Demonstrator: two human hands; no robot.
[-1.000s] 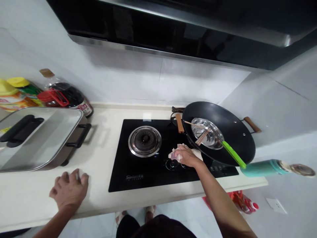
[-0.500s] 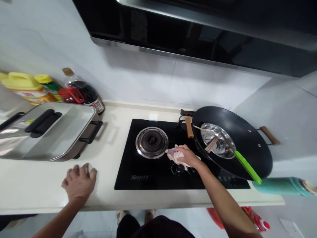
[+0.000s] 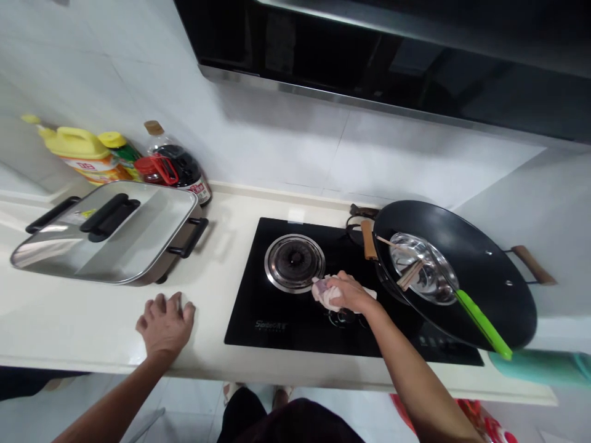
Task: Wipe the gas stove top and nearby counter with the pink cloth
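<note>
On cream bench [image 3: 92, 307], left of rectangular black glass cooktop [image 3: 258, 301], resting empty left hand [image 3: 168, 323]; at cooktop's middle, clutching crumpled pinkish-white cloth [image 3: 325, 296] in right hand [image 3: 353, 292]: likely soft, light, best gripped bunched.
</note>
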